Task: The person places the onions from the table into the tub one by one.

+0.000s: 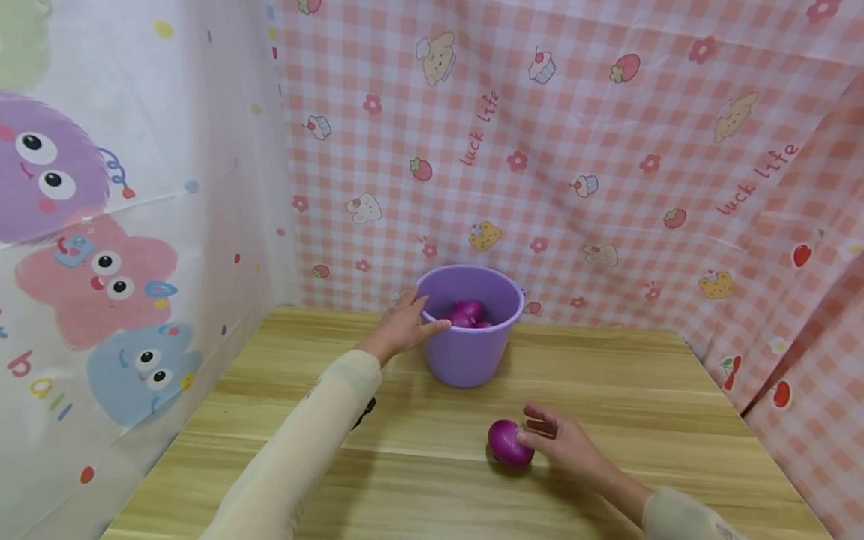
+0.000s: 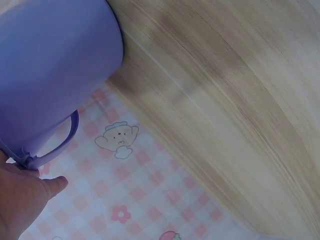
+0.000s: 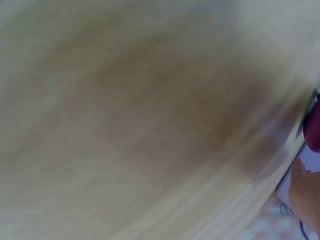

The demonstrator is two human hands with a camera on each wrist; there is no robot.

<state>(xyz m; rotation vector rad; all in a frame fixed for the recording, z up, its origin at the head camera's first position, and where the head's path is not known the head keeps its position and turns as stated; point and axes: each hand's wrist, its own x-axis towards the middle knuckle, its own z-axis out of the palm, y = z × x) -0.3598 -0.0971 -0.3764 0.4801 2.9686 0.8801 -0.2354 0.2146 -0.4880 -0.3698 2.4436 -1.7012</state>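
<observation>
A purple bucket (image 1: 466, 360) stands upright at the back of the table, with several red onions (image 1: 466, 311) inside. My left hand (image 1: 401, 326) rests on the bucket's left rim with its fingers extended. In the left wrist view this hand (image 2: 22, 200) is beside the bucket's handle (image 2: 70, 142), one finger pointing away from the bucket wall. Another red onion (image 1: 509, 444) lies on the table in front of the bucket. Just right of it is my right hand (image 1: 563, 442), fingers spread and thumb at the onion's side. Whether the thumb presses on it I cannot tell.
The wood-grain table (image 1: 418, 480) ends at a pink checked curtain (image 1: 574, 225) behind the bucket. On the left hangs a white cloth (image 1: 223, 225) with cartoon figures. A small black item (image 1: 364, 412) shows beneath the left forearm.
</observation>
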